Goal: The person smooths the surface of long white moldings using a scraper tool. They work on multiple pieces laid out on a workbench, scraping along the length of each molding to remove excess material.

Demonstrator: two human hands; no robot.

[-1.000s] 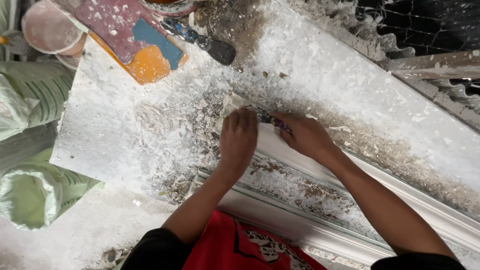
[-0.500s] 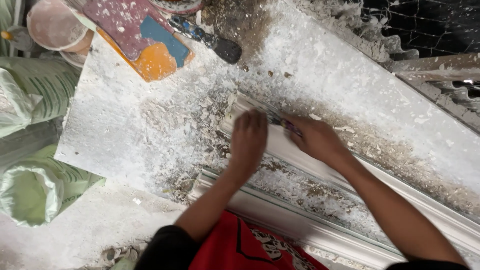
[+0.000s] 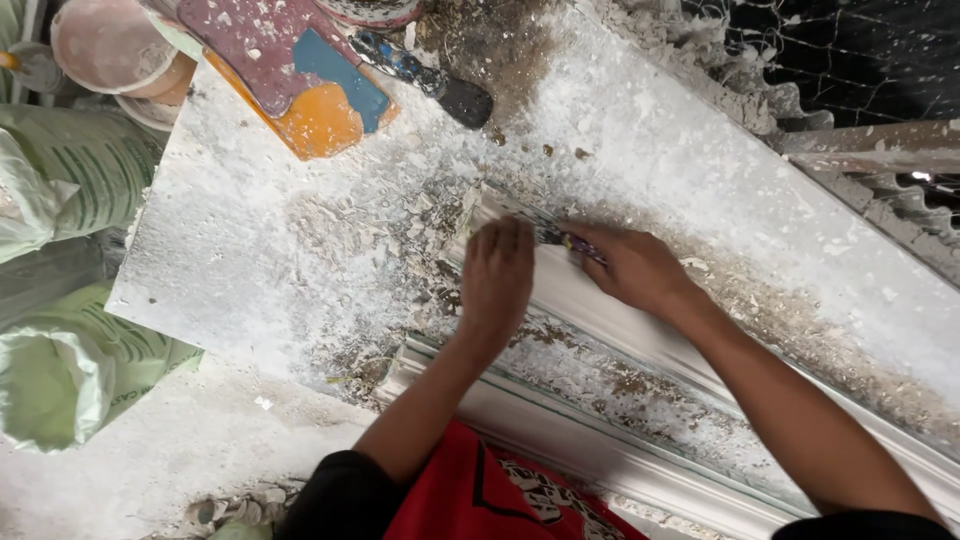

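hands inching along the white moulding

nearest the camera a red shirt (image 3: 480, 495) filled the bottom edge, and just past it lay a second white moulding strip (image 3: 600, 450), running down to the right.

beyond that, the left hand (image 3: 497, 280) lay flat, fingers together and pointing away, pressed on the near end of the long plaster moulding (image 3: 590, 300) that rested on the dusty white board (image 3: 250, 260). it gripped nothing; it only steadied the piece. the right hand (image 3: 630, 268) was closed around a small dark-handled tool (image 3: 560, 240), its tip against the moulding's upper edge just beside the left fingertips. what sort of blade it carried could not be told.

compared with the views from a second and half a second before, both hands kept the same hold and sat at nearly the same place near the moulding's end; the shift in the picture looked mostly like the head moving. that suggested the scraping or trimming at this end was ongoing, in short strokes, not finished.

plaster crumbs (image 3: 400, 250) lay scattered left of the hands. farther off rested a black-headed brush (image 3: 440, 85), a paint-stained orange and blue trowel board (image 3: 300, 90), a pinkish bucket (image 3: 105, 45), and green sacks (image 3: 60, 370) at the left.
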